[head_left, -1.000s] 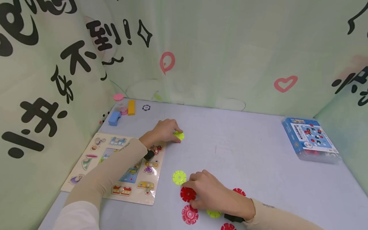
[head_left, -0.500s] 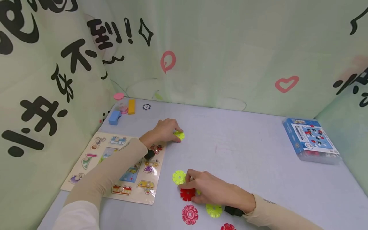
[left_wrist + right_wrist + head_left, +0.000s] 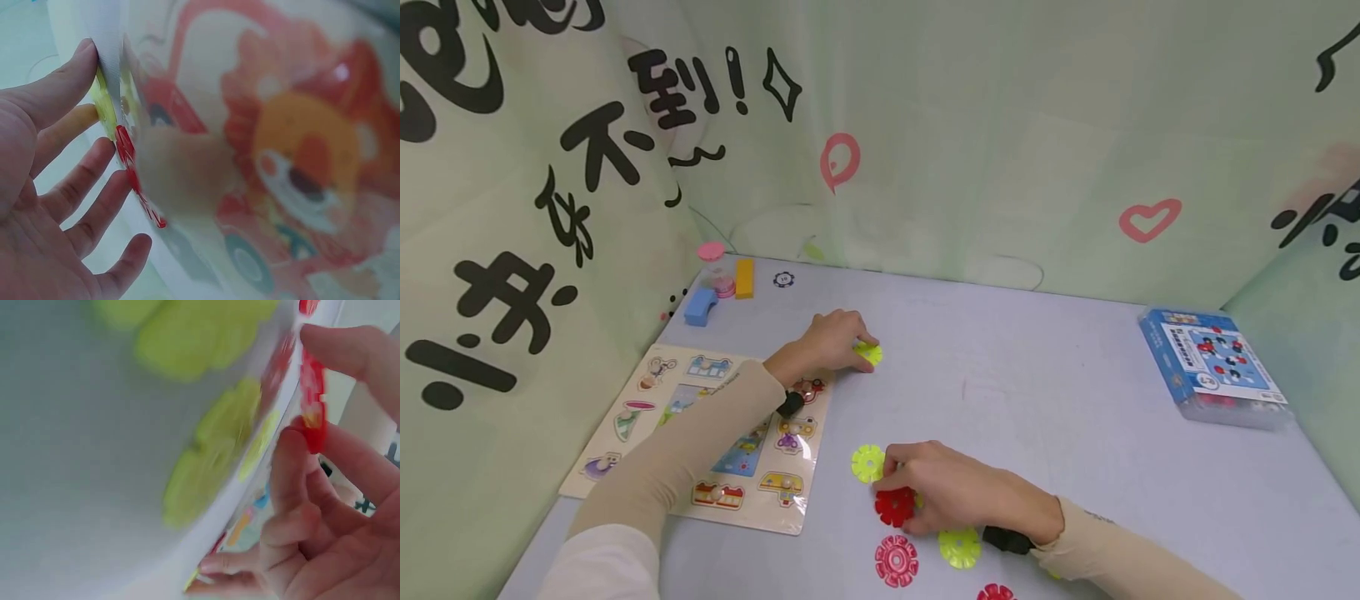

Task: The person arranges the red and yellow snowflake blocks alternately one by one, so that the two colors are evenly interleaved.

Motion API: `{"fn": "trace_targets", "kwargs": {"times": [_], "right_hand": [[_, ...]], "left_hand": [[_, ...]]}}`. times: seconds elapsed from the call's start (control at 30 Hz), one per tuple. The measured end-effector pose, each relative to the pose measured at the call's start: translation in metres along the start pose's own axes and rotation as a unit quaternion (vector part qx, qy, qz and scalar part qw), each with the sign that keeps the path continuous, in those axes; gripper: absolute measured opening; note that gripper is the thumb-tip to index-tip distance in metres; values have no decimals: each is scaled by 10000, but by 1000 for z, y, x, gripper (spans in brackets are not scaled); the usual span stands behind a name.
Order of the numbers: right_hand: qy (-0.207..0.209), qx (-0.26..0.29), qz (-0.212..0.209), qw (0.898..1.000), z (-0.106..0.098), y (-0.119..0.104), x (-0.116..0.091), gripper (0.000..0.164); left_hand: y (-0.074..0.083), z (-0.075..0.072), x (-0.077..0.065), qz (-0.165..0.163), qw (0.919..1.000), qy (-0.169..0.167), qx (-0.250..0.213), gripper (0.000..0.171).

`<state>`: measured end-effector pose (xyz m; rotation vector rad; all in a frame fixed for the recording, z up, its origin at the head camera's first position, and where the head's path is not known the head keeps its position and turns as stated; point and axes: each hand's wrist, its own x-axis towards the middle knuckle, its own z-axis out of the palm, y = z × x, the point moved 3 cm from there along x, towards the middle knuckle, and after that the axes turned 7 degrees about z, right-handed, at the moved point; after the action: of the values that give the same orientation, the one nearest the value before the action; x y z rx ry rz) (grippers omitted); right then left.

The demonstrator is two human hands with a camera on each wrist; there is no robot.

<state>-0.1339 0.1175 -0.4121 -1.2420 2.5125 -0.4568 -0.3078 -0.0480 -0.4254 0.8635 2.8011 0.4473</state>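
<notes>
My left hand (image 3: 831, 342) rests at the puzzle board's right edge, its thumb and index finger pinching a yellow-green notched plastic disc (image 3: 870, 353) on the table. A red disc (image 3: 139, 178) lies against the other fingers in the left wrist view. Nearer the front, my right hand (image 3: 955, 487) pinches a red notched disc (image 3: 894, 507) between thumb and fingers; the right wrist view shows this red disc (image 3: 314, 403) edge-on, above the table. Close around that hand are a yellow-green disc (image 3: 868, 463), a pinkish-red disc (image 3: 897, 561) and another yellow-green disc (image 3: 960, 548).
A wooden picture-puzzle board (image 3: 685, 508) lies under the left forearm. Behind it stand a blue arch block (image 3: 701, 307), a yellow block (image 3: 744, 278) and a pink-lidded container (image 3: 712, 252). A blue box (image 3: 1213, 358) sits at the right. Printed curtains (image 3: 985, 167) enclose the table.
My right fingers have closed on the red disc, which has shifted slightly right with the hand. A red disc behind the right wrist is now hidden. My left hand stays in place.
</notes>
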Motion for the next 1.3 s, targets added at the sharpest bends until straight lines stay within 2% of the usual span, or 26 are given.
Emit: {"fn": "trace_targets", "kwargs": {"times": [0.1,0.2,0.33,0.4,0.53,0.63,0.77,0.9,1.0,1.1,1.23,1.3], "right_hand": [[348,102,186,9992,-10,12,4,43],[765,218,518,9955,-27,40,17,46],[1410,31,1177,9830,-51,89,47,46],[1543,-87,1615,9747,-58,109,63,45],[1165,-196,2309,9658,-62,127,84,50],[779,-250,2569,9630,-63,128,93,52],[613,-334,2828,9566,-61,125,96,53],[655,-475,2861,9548,-58,123,87,59],[823,-349,2767,9568,-55,117,68,60],[854,-49,2476,9651,-46,99,39,54],[388,227,1869,9813,-25,64,1,50],[210,277,1653,9856,-17,48,-12,52]], "left_hand": [[1,0,0,45,10000,-18,25,50],[2,-1,0,49,10000,-33,46,50],[3,-2,-2,-30,9999,-58,85,49],[3,-3,-2,-35,9999,-88,91,48],[3,-2,-3,41,9999,-124,93,48],[4,-2,-2,44,9998,-121,150,49],[4,-2,-2,-21,9998,-101,175,48],[4,-1,1,0,9999,-114,127,48],[6,0,5,102,9998,-158,50,51],[9,2,10,216,9995,-212,7,54],[19,4,17,389,9991,-182,3,54],[24,5,20,468,9988,-125,27,52]]}}
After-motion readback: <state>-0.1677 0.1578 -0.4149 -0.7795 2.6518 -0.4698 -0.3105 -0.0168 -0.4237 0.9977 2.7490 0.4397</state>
